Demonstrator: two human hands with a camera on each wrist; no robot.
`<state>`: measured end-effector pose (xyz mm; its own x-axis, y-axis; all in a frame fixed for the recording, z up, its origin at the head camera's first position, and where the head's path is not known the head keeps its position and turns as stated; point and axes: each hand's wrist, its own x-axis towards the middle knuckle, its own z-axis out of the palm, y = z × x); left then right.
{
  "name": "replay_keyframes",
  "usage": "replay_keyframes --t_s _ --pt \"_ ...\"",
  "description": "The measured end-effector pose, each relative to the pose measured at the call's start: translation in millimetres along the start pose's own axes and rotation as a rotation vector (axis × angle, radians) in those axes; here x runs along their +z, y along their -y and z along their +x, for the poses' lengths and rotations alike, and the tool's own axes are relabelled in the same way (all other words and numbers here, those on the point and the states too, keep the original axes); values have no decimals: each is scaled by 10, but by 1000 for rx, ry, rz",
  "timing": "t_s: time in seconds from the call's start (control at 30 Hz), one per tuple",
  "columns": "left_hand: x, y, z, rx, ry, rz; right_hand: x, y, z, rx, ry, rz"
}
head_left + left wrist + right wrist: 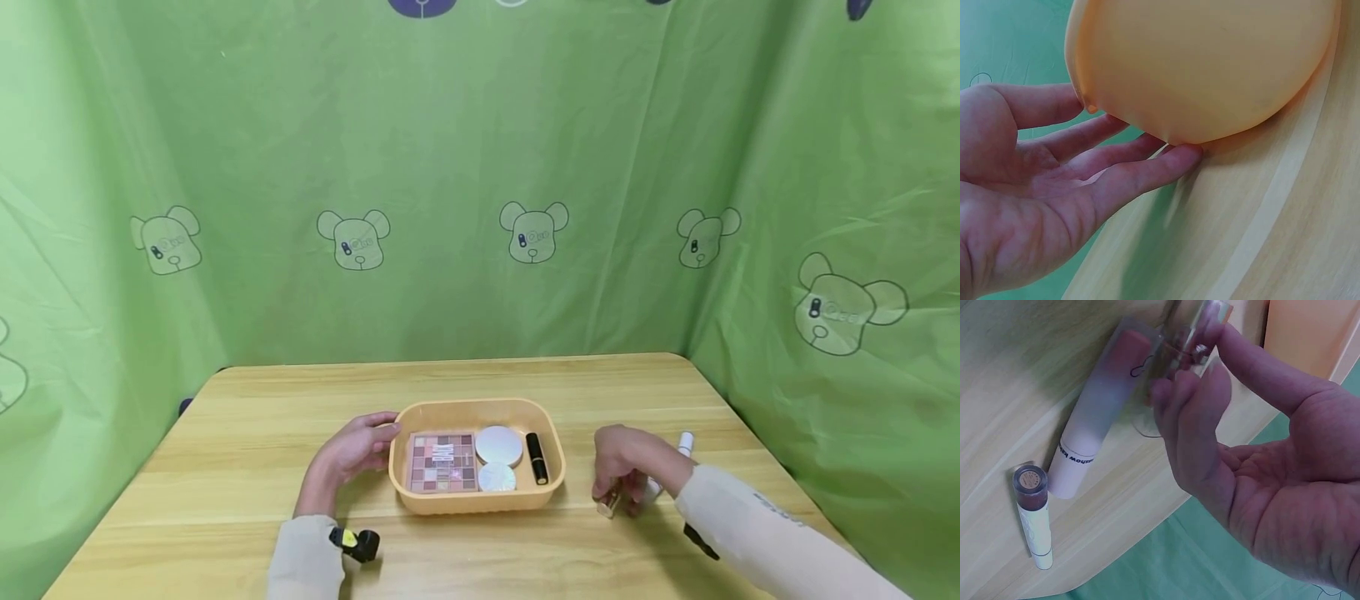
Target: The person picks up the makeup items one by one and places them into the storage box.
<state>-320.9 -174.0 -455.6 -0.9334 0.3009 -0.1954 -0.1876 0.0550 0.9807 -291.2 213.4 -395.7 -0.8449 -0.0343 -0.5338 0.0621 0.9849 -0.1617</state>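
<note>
An orange plastic basket (480, 502) holds an eyeshadow palette (442, 477), a larger round compact (498, 445), a smaller one (497, 477) and a black tube (536, 458). At its left side my left hand (358, 446) touches the wall with nearly straight fingers; in the left wrist view the fingertips (1185, 157) meet the lower edge. To the right of the basket, my right hand (628, 460) pinches a small shiny cosmetic tube (1200, 331) low over the table. The fingers partly hide it, so its exact kind is unclear.
Beside my right hand a frosted pink tube with a white cap (1079, 444) lies on the wooden table (300, 387). Near it is a white-handled tube with a clear brownish end (1035, 519). A green curtain (450, 317) hangs behind the table.
</note>
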Motion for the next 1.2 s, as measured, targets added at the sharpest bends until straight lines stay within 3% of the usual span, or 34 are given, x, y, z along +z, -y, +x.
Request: replay_keyframes --t_s 0.37,0.67,1.2 --pt "-6 10 8 -1 -4 3 22 -18 42 -149 -111 26" --pt "-5 5 8 -4 -13 4 12 13 73 -87 -89 34" --pt "5 -1 0 -1 -15 6 52 15 73 -115 -125 80"
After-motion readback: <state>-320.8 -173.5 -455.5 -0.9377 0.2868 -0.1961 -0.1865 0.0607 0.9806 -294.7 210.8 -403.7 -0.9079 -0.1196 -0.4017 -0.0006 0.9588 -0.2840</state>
